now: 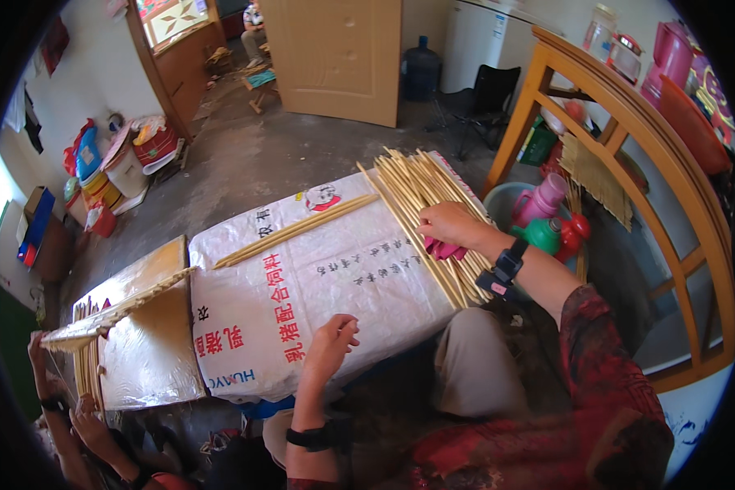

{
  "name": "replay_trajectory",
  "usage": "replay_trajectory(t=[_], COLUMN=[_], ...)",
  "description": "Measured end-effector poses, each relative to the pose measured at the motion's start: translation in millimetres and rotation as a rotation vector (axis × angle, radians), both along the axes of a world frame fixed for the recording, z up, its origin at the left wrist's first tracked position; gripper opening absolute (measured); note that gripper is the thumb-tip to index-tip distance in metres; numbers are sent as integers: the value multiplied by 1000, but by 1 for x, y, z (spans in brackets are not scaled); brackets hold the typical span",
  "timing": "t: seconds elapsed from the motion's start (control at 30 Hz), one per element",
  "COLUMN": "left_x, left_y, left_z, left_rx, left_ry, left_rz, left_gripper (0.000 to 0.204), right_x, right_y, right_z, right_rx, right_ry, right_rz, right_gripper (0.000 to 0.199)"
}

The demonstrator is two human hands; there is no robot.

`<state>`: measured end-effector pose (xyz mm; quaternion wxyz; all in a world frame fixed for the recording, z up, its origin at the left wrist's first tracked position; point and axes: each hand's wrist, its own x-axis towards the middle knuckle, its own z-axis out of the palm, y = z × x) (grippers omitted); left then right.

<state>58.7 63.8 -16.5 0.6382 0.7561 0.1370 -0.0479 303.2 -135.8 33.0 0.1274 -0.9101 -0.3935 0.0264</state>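
My right hand [452,224] is closed on a crumpled dark pink cloth [444,249]. It rests on a spread pile of thin pale wooden sticks [408,184] at the far right of a table covered with a white printed sack [384,298]. Over the near edge of that sack hovers my left hand [332,345], its fingers loosely bent and apart, with nothing visible in them. Between the pile and the left end of the cover lies a small separate bundle of sticks [298,231].
At the left, a co-worker's hands [94,429] hold a strip of joined sticks [122,314] over a shiny board [143,359]. A wooden frame [629,131] rises on my right, beside a basin [502,196] with a pink flask [539,200]. A black chair [486,94] stands behind.
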Motion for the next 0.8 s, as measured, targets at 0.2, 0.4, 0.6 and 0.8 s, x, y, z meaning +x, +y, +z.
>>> replay_trajectory(t=[0.2,0.4,0.6,0.8], left_x=[-5,-10,-12,-16], left_y=[6,2,9,8], left_z=[-6,3,8,4], left_rx=[98,180,226,253], left_ry=[-28,-93,-5,-113], left_rz=[30,71,65,70], left_gripper=[27,20,24,23], right_x=[0,23,37,27], right_y=[119,187,218,221], right_z=[-42,-61,-85,-97], right_rx=[-59,-87,-124,-152], right_ry=[-74,-80,-47,-161], right_rz=[149,122,136,196], right_gripper=[17,21,21,18])
